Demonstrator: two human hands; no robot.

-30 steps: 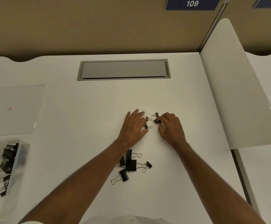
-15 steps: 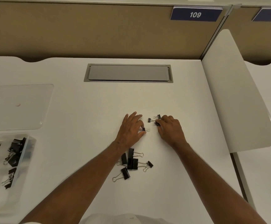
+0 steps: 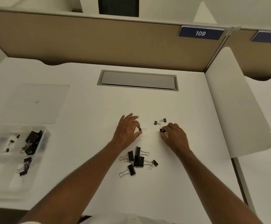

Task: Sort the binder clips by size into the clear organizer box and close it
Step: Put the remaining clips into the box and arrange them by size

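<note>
White desk [image 3: 86, 159] under tan partition [image 3: 83, 41], grey cable hatch [image 3: 138, 80] at the back. Clear box [image 3: 46, 132] at left edge, lid [image 3: 32, 103] open flat behind it, black clips in its compartments. Left hand [image 3: 126, 130] pinches a small clip [image 3: 140, 129] between thumb and fingers mid-desk. Right hand [image 3: 175, 136] pinches another small clip [image 3: 162, 130] just beside. Two small clips [image 3: 155, 122] loose behind them. Pile of bigger clips [image 3: 137, 160] between the forearms.
</note>
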